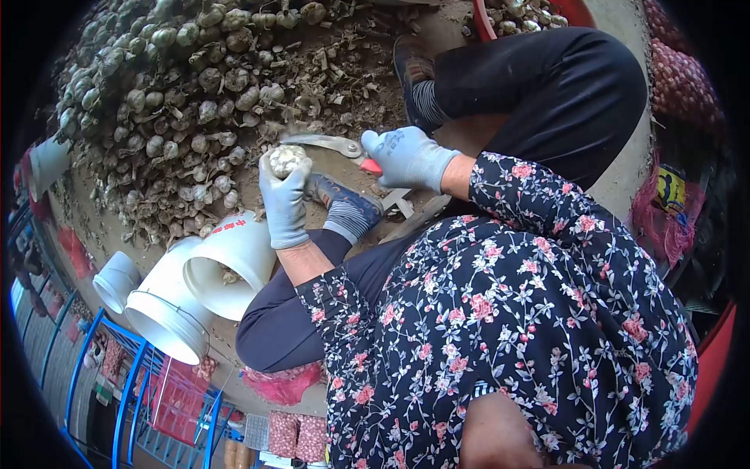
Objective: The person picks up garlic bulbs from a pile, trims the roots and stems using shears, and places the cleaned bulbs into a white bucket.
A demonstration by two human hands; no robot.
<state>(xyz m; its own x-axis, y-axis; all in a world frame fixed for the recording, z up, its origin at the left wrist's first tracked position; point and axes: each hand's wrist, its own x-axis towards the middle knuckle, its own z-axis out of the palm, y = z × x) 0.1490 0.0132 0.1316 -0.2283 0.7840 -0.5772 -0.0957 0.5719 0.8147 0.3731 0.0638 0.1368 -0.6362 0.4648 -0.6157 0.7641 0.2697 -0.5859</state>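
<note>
My left hand (284, 191), in a pale grey glove, is closed around a whitish garlic bulb (287, 159). My right hand (406, 159), gloved too, grips the red handle of a pair of shears (337, 145). The shears' metal blades point left, and their tip is close to the top of the bulb; whether they touch cannot be made out. Beyond both hands, a large heap of garlic (187, 102) lies on the ground, with cut stems and dry scraps (336, 86) beside it.
White buckets (226, 270) lie tipped over at the lower left, near my bent leg. A red basin (574, 12) holding garlic is at the top. Blue metal racks (141, 383) stand at the bottom left. Net sacks (683, 82) are at the right.
</note>
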